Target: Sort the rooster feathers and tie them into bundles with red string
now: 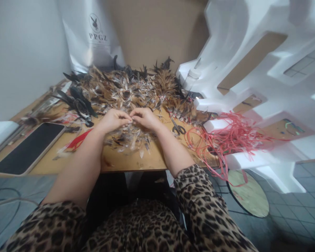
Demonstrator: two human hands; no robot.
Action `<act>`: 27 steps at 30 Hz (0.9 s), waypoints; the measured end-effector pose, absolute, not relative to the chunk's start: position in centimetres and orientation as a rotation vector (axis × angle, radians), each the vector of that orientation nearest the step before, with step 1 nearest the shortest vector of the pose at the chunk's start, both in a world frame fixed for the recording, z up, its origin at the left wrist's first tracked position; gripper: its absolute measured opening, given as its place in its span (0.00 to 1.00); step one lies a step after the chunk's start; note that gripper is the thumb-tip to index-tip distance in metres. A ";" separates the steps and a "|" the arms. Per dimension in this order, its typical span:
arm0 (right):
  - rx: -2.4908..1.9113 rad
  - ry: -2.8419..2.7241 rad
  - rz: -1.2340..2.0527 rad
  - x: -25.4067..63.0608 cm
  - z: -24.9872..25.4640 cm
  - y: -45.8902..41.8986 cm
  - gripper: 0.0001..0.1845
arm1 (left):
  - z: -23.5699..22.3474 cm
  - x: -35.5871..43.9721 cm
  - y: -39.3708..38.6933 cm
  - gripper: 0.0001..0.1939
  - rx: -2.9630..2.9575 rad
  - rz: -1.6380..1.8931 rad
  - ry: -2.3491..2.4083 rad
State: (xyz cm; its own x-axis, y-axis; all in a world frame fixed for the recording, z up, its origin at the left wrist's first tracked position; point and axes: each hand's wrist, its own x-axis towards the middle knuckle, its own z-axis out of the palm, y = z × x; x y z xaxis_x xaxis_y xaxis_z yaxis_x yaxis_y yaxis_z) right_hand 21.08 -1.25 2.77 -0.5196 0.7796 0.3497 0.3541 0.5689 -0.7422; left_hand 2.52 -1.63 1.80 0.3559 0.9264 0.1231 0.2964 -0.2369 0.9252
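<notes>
Over the front of the wooden table, my left hand (114, 120) and my right hand (145, 117) meet with fingertips pinched together. Whatever lies between the fingertips is too small to make out. Beneath and just in front of them are loose small feathers (132, 140), grey and whitish. Behind the hands spreads a big heap of brown feathers (112, 85) with dark tips. A bunch of black feathers (78, 101) lies left of my left hand. To the right of my right hand rests a pair of scissors (178, 129) with dark handles.
A phone (30, 148) lies at the table's left, near red feathers (80, 140). Tangled red ribbon strips (233, 136) hang over white foam pieces (252, 161) on the right. A white bag (91, 38) and a jar (191, 78) stand behind. A round stool (248, 192) is below right.
</notes>
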 end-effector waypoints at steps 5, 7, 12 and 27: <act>-0.872 -2.165 0.783 21.2 3.1 -1.5 0.09 | 1.9 2.4 -1.4 0.12 1.790 0.865 1.077; -0.872 -2.194 0.743 21.2 3.2 -1.4 0.08 | 1.9 2.3 -1.4 0.12 1.820 0.851 1.083; -0.903 -2.248 0.567 20.8 3.0 -1.2 0.07 | 1.8 2.4 -1.4 0.12 1.698 0.877 1.061; -0.789 -2.092 0.939 21.1 2.5 -1.2 0.10 | 2.5 2.3 -1.8 0.10 1.642 0.875 0.965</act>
